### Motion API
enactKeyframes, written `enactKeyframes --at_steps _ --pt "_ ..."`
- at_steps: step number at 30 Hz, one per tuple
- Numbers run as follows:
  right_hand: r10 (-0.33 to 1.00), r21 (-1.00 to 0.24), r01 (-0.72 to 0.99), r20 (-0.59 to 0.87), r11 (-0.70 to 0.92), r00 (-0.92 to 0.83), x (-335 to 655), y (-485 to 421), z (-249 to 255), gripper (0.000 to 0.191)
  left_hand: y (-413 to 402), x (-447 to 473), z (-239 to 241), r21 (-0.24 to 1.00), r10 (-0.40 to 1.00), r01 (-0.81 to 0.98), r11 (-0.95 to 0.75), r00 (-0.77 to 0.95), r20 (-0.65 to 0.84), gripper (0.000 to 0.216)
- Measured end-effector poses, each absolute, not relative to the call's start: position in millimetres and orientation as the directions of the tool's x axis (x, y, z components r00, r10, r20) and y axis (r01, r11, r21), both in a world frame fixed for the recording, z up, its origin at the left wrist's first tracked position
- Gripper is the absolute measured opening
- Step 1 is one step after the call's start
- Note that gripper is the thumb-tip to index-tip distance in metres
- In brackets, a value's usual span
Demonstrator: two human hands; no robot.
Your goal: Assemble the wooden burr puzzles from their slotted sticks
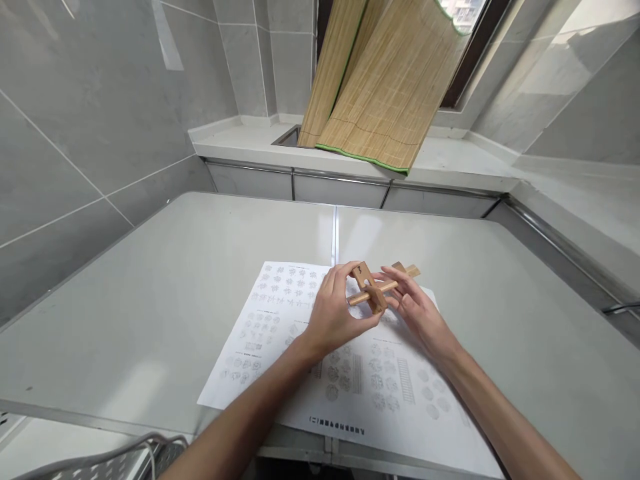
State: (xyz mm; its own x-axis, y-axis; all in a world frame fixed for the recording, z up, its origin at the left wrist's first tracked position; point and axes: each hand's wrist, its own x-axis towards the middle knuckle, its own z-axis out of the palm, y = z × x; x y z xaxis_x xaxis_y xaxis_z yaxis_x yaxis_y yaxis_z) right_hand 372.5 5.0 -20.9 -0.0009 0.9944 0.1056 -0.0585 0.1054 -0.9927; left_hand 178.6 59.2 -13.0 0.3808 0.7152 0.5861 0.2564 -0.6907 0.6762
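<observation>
The wooden block is a flat, mid-brown bar with straight edges, a dark mark near its far end (too small to read) and a pale opening partway along. A lighter wooden rod, slender and straight, crosses it at the middle, so the two together look like a lopsided cross.

The block's long axis slants from far left to near right, its marked end pointing far and a little left. The rod lies across it, running mostly left to right, with its right end slightly farther away.

Both are held above the printed sheet on the grey table. The left hand is clamped on the block, fingers at the far end and thumb by the near end, with the body of the block between them to the right of the palm. The right hand has its fingers bent around the rod's right end; whether they pinch it I cannot tell. More wood shows just beyond those fingers, partly hidden by them.
</observation>
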Motion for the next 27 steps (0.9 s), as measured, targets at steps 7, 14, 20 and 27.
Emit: enactKeyframes --at_steps 7,14,20,27 --pt "0.999 -1.0 -0.018 -0.005 -0.005 0.051 368 6 -15 0.052 60 180 -15 0.578 0.622 0.246 -0.778 0.437 0.65 0.073" --pt "0.995 -0.997 -0.048 -0.06 -0.056 0.078 366 7 -14 0.044 61 178 -17 0.589 0.615 0.232 -0.774 0.499 0.611 0.077" --pt "0.968 -0.927 -0.28 -0.241 -0.251 -0.07 374 7 -3 0.038 62 177 -14 0.549 0.576 0.244 -0.8 0.568 0.588 0.069" --pt "0.902 -0.854 -0.294 -0.39 -0.43 -0.187 386 7 -3 0.041 62 170 -4 0.54 0.527 0.204 -0.817 0.645 0.553 0.065"
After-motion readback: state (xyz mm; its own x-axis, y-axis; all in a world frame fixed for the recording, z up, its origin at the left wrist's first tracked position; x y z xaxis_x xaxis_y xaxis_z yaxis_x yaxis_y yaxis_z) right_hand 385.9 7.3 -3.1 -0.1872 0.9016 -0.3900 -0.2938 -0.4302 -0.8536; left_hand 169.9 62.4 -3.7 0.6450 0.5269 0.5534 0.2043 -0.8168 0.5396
